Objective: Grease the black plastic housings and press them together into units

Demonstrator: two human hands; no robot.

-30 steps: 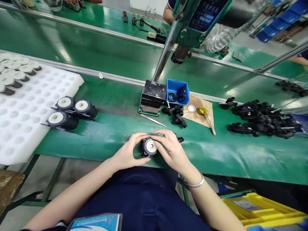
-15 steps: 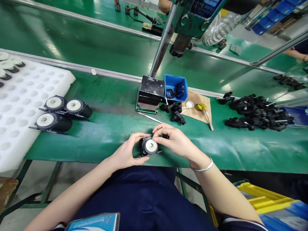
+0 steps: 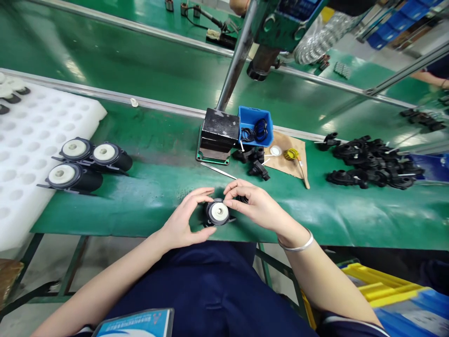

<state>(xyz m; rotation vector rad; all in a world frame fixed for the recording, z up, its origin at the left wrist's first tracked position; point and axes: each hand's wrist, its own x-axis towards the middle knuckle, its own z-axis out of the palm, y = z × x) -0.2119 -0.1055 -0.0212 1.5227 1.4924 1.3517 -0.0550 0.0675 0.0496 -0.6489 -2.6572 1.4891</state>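
A black cylindrical housing (image 3: 209,216) with a round white centre piece (image 3: 220,211) stands near the table's front edge. My left hand (image 3: 185,217) curves around its left side, index fingertip at the upper rim and thumb by the lower side, the other fingers spread. At the upper right of the rim, my right hand (image 3: 254,204) has thumb and index finger pressed together; what they pinch, if anything, is too small to make out. Under the right hand lie black rings (image 3: 242,199), partly covered by its fingers.
Three similar housings (image 3: 86,180) lie at left beside a white foam tray (image 3: 26,154). Behind my hands are a press stand (image 3: 220,128), a blue bin (image 3: 255,114) with black rings, a metal strip (image 3: 218,171) and a brush (image 3: 303,175). Black parts (image 3: 375,161) are heaped at right.
My left hand's fingertips have slid back left along the housing's upper rim and spread a little. The right hand stays at the rim. The whole view has shifted slightly.
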